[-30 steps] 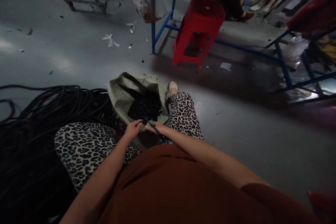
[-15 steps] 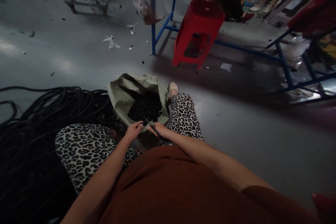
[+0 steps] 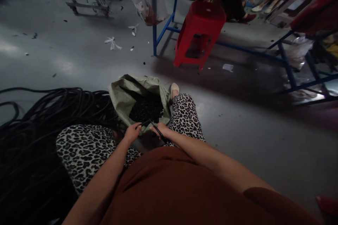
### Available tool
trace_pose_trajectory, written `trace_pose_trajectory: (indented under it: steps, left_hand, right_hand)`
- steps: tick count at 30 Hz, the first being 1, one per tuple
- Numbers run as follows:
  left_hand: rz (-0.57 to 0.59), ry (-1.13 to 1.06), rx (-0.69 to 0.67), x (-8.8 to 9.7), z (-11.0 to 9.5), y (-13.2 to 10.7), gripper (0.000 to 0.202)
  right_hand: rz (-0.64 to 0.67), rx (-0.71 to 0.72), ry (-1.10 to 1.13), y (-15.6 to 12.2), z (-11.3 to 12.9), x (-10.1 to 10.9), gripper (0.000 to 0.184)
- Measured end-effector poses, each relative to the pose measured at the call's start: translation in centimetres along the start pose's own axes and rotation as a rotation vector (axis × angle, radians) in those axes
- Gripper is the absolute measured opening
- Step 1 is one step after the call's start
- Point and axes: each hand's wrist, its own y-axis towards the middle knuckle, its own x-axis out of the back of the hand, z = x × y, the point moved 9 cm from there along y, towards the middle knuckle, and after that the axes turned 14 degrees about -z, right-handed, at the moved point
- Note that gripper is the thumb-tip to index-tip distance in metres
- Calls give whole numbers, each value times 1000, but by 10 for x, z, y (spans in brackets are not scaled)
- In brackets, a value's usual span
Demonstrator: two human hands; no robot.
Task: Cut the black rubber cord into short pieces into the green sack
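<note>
I sit on the floor in leopard-print trousers. My right hand is closed on a pair of dark scissors, blades pointing up and left. My left hand pinches a thin black cable end that reaches toward the scissor blades. Both hands hover just over the near rim of an open green woven sack holding a heap of small black pieces.
A large tangle of black cable lies on the floor at my left. A red plastic stool and a blue metal frame stand ahead. Scraps litter the grey floor. Another person's legs show at the far top.
The hands stay almost still over the sack; the scissors have tilted a little and the view has shifted slightly.
</note>
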Motion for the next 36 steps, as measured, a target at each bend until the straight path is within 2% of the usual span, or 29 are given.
trace_pose_trajectory:
  steps: [9, 15, 19, 25, 36]
  left_hand:
    - [8, 39, -4, 0, 1, 1, 37]
    - [-104, -2, -22, 8, 7, 5, 35]
    - [-149, -34, 8, 11, 13, 7, 36]
    - [-113, -37, 7, 7, 9, 5, 37]
    - [-61, -28, -44, 1, 5, 1, 39]
  right_hand:
    - [-32, -24, 12, 3, -4, 1, 43]
    - [-18, -72, 66, 10, -11, -4, 53]
    - [31, -19, 93, 13, -10, -13, 56]
    - [50, 12, 72, 11, -8, -17, 53]
    - [29, 36, 78, 5, -2, -8, 56]
